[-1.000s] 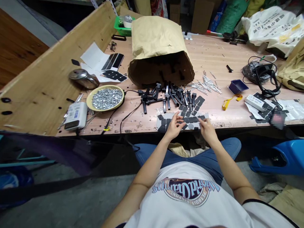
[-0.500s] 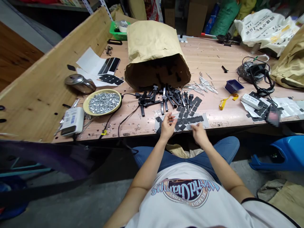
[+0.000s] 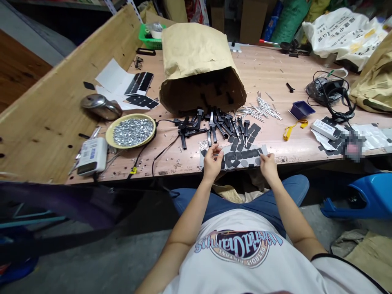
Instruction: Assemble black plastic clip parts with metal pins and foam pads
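Head view, looking down over the table (image 3: 284, 81). A grey backing sheet (image 3: 255, 160) lies along the near edge, in front of the lap, with black pads (image 3: 244, 155) in a row and scattered on it. Placed there, I judge, so that both hands reach it with bent arms.

Left hand (image 3: 212, 164): over the sheet's left part, fingers curled, thumb near the fingertips. Too small to tell whether anything sits between them. Right hand (image 3: 268, 166): at the sheet's right end, thumb and forefinger drawn close together; cannot tell whether they pinch a pad, the sheet's edge or nothing. Hands at opposite ends probably leave the row uncovered and steady the sheet.

Just beyond: a heap of black handles (image 3: 211, 126) at the mouth of a paper sack (image 3: 196, 49). Sack lies on its side, mouth towards the person, presumably for easy reach. Metal rods (image 3: 260, 110) lie loose to its right. A yellow dish (image 3: 108, 132) holds shiny bits at left, its rim likely there to stop them scattering.
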The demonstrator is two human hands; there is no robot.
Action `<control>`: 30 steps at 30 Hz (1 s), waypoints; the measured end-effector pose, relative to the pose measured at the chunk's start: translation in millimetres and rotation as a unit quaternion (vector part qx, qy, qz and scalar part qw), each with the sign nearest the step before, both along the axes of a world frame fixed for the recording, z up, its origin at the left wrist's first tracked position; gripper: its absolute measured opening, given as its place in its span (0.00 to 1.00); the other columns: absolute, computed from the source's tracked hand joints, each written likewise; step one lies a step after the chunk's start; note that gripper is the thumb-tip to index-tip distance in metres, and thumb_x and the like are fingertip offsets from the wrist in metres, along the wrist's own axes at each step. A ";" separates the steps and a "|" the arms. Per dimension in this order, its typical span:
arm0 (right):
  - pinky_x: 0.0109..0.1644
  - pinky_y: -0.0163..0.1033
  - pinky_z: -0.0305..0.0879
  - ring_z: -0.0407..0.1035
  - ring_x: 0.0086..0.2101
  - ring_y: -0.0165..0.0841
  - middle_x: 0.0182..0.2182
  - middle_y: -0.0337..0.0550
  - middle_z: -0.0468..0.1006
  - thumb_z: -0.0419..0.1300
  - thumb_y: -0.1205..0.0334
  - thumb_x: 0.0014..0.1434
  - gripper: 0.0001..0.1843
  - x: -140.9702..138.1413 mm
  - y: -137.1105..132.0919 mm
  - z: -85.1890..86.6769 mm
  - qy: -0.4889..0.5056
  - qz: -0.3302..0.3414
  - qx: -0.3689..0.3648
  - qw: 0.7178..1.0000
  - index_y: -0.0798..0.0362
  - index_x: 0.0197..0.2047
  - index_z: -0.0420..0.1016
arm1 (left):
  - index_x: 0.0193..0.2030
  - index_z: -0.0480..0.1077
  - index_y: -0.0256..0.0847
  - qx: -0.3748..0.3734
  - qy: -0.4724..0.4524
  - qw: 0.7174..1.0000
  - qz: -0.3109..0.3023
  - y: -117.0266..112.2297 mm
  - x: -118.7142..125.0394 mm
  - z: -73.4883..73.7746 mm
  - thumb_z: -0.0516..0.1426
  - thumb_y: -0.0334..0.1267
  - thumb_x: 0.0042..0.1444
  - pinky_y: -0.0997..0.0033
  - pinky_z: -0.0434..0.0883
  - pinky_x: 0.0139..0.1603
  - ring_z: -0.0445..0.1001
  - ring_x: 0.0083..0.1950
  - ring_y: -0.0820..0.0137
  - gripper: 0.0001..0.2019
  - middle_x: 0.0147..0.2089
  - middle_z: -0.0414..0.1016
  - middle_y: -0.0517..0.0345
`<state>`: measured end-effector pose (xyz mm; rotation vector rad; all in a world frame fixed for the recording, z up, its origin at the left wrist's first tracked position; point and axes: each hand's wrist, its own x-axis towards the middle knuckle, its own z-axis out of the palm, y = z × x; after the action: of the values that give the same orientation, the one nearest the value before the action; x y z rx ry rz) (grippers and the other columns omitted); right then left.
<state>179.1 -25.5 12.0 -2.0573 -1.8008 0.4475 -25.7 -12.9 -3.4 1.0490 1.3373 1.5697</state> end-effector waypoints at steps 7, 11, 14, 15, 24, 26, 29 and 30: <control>0.40 0.37 0.68 0.67 0.31 0.28 0.35 0.43 0.66 0.52 0.64 0.61 0.15 -23.8 -28.4 -2.3 0.118 0.223 -0.068 0.965 0.52 0.46 0.77 | 0.42 0.70 0.37 0.001 0.000 1.000 0.005 0.0 2.2 1.6 0.59 0.39 0.49 0.75 0.69 0.38 0.72 0.39 0.72 0.13 0.36 0.73 0.54; 0.42 0.38 0.67 0.68 0.34 0.30 0.38 0.44 0.68 0.53 0.60 0.62 0.15 -30.8 -43.5 2.3 0.064 0.320 -0.044 0.944 0.50 0.48 0.76 | 0.42 0.71 0.36 -0.012 0.008 1.000 0.026 -1.1 -2.5 0.1 0.59 0.38 0.49 0.75 0.69 0.38 0.72 0.37 0.72 0.13 0.35 0.73 0.54; 0.46 0.42 0.65 0.67 0.42 0.36 0.45 0.50 0.69 0.51 0.62 0.63 0.15 -19.4 -9.7 13.8 -0.049 0.322 0.039 0.945 0.52 0.48 0.75 | 0.41 0.71 0.36 -0.017 0.013 0.999 0.047 1.0 -8.6 -1.9 0.59 0.38 0.49 0.74 0.69 0.39 0.73 0.37 0.72 0.13 0.35 0.74 0.54; 0.47 0.43 0.64 0.65 0.44 0.38 0.46 0.52 0.69 0.49 0.65 0.63 0.16 -15.1 9.3 18.2 -0.093 0.315 0.066 0.942 0.54 0.49 0.74 | 0.41 0.71 0.36 -0.017 0.018 0.998 0.059 2.2 -11.5 -2.1 0.58 0.38 0.50 0.74 0.69 0.39 0.73 0.37 0.72 0.12 0.35 0.74 0.54; 0.41 0.42 0.55 0.63 0.39 0.37 0.38 0.54 0.73 0.48 0.72 0.61 0.14 -0.7 134.2 35.3 -0.385 0.584 0.087 0.710 0.59 0.35 0.75 | 0.36 0.70 0.37 -0.100 0.146 0.954 0.244 5.0 -61.8 2.2 0.52 0.35 0.54 0.73 0.68 0.36 0.72 0.33 0.71 0.07 0.34 0.74 0.54; 0.40 0.41 0.54 0.62 0.36 0.36 0.35 0.52 0.73 0.47 0.72 0.62 0.15 2.1 140.5 33.2 -0.393 0.620 0.100 0.672 0.59 0.32 0.74 | 0.34 0.70 0.38 -0.147 0.205 0.939 0.235 6.3 -67.3 1.5 0.52 0.33 0.52 0.70 0.69 0.38 0.72 0.33 0.70 0.06 0.34 0.74 0.53; 0.38 0.40 0.54 0.62 0.35 0.35 0.33 0.50 0.73 0.46 0.72 0.62 0.16 6.0 147.6 30.6 -0.395 0.646 0.120 0.642 0.58 0.32 0.74 | 0.31 0.70 0.39 -0.205 0.300 0.914 0.179 11.1 -65.6 0.7 0.55 0.31 0.50 0.64 0.68 0.43 0.73 0.37 0.65 0.04 0.37 0.74 0.51; 0.38 0.40 0.55 0.63 0.35 0.35 0.33 0.50 0.73 0.45 0.71 0.63 0.16 6.9 149.7 30.2 -0.396 0.652 0.126 0.635 0.58 0.32 0.73 | 0.31 0.71 0.39 -0.217 0.328 0.905 0.162 12.8 -63.4 0.9 0.55 0.31 0.49 0.62 0.68 0.46 0.73 0.39 0.63 0.03 0.38 0.74 0.49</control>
<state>186.0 124.2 42.2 -0.3011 -3.3849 -0.5152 -89.1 -0.1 -2.5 1.1491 2.2973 1.0639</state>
